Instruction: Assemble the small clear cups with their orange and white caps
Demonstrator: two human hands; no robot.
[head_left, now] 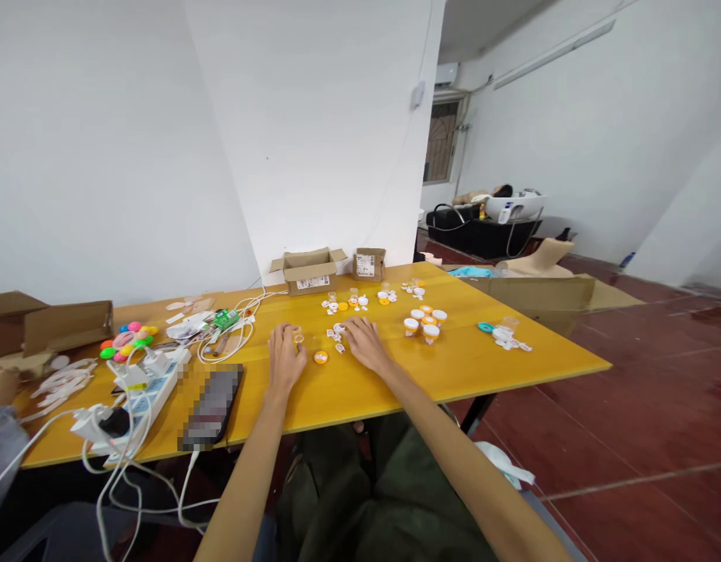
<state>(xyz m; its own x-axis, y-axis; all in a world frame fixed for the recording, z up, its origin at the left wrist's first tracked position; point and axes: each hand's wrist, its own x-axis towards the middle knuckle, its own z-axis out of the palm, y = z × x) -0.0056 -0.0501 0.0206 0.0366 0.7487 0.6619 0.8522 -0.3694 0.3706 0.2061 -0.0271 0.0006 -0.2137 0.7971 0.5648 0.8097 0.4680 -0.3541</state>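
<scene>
left hand (286, 357) lay palm down on the yellow bench (513, 367), fingertips touching a small orange ring (298, 339); could not tell whether the grip pinched it or just rested on it. right hand (365, 343) lay flat, grip wide and holding nothing, fingertips at scattered white tags (335, 336). an orange cap (321, 357) sat on the bench between both hands, touching neither. small lidded jars (424, 321) stood near the right hand. open cardboard box (309, 272) at the far edge; power strip (153, 382) and phone (213, 406) to the left.
</scene>
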